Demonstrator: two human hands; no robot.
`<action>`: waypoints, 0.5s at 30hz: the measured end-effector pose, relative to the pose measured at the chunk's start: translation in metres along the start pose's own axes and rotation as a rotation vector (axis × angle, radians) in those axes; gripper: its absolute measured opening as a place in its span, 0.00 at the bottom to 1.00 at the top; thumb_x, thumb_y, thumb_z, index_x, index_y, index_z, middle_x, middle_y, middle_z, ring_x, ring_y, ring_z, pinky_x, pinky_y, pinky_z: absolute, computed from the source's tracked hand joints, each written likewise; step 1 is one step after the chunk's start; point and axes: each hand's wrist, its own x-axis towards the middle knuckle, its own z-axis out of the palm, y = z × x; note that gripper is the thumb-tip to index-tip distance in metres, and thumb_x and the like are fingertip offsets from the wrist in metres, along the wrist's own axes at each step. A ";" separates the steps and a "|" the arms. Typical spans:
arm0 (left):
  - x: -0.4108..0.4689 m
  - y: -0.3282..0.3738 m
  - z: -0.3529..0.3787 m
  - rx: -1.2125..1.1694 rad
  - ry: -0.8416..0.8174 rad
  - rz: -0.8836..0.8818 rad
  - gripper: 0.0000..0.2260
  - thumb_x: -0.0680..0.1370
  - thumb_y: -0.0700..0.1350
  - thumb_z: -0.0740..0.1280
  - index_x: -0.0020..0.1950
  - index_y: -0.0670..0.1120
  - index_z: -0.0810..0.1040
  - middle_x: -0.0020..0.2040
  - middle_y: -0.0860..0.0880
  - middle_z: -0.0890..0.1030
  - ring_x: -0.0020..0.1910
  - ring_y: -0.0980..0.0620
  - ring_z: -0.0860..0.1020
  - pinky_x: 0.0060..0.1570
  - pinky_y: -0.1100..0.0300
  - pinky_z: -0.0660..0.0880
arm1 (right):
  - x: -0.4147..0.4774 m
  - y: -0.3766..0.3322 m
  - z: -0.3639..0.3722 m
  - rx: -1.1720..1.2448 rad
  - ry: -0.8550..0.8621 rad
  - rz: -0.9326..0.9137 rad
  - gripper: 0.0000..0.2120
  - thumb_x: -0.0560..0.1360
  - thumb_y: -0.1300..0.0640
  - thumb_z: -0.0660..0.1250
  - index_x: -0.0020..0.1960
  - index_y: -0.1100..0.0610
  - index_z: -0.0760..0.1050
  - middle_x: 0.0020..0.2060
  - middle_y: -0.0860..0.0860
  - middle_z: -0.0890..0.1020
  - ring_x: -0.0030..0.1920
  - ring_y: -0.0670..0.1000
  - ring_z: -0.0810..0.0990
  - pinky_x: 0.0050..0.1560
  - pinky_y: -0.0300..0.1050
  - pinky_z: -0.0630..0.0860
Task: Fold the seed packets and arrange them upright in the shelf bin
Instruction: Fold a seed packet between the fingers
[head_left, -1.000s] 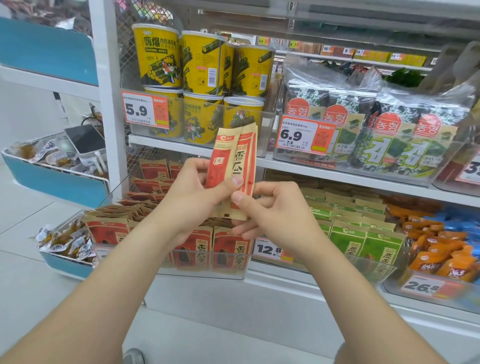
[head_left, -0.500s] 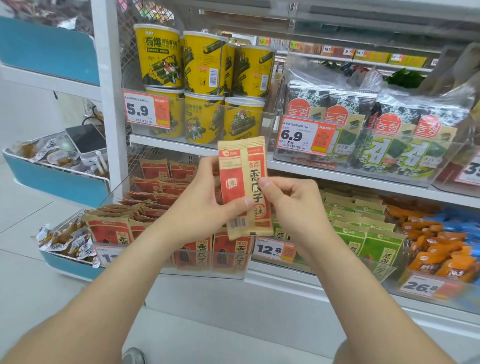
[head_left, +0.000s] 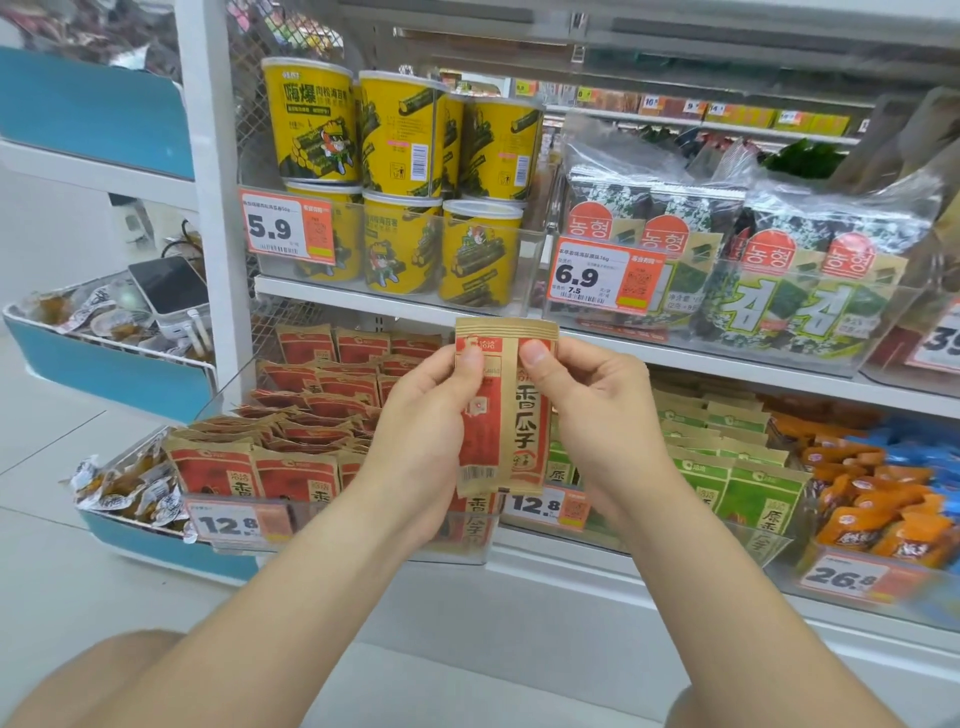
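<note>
I hold one red and tan seed packet (head_left: 511, 415) upright in front of the shelves, folded lengthwise into a narrow strip. My left hand (head_left: 431, 415) grips its left edge, thumb pressed near the top. My right hand (head_left: 597, 410) pinches the right edge, thumb on the upper corner. Below and behind my hands stands the clear shelf bin (head_left: 228, 395), which holds several red seed packets (head_left: 291, 467), some upright at the front, others lying loose in a pile.
Green seed packets (head_left: 727, 467) fill the bin to the right, with orange and blue snack bags (head_left: 883, 499) beyond. Yellow seaweed tubs (head_left: 400, 182) and seaweed packs (head_left: 753, 270) sit on the shelf above. A blue side basket (head_left: 104, 374) with a phone hangs at left.
The packet has turned from edge-on to face me and been folded flatter. Both hands have slid up it, so the thumbs now press near its top.
</note>
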 end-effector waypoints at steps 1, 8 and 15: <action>0.000 0.000 0.003 -0.043 0.016 -0.001 0.17 0.90 0.53 0.58 0.65 0.48 0.85 0.59 0.41 0.88 0.59 0.40 0.87 0.62 0.35 0.81 | -0.001 -0.001 0.001 0.023 -0.008 -0.001 0.08 0.84 0.60 0.70 0.56 0.60 0.88 0.47 0.56 0.90 0.48 0.54 0.89 0.50 0.52 0.86; 0.002 0.001 0.003 -0.169 0.100 -0.063 0.21 0.89 0.57 0.56 0.66 0.47 0.85 0.58 0.41 0.88 0.58 0.41 0.87 0.53 0.43 0.83 | -0.005 0.002 0.007 0.087 -0.071 0.026 0.09 0.83 0.60 0.70 0.58 0.62 0.86 0.50 0.60 0.89 0.55 0.67 0.87 0.55 0.68 0.85; 0.006 -0.001 0.001 -0.152 0.090 -0.029 0.21 0.89 0.56 0.56 0.67 0.46 0.83 0.59 0.41 0.88 0.59 0.41 0.87 0.60 0.41 0.82 | -0.006 -0.004 0.013 0.091 -0.061 0.047 0.09 0.83 0.55 0.71 0.53 0.60 0.86 0.48 0.61 0.89 0.48 0.60 0.88 0.53 0.63 0.85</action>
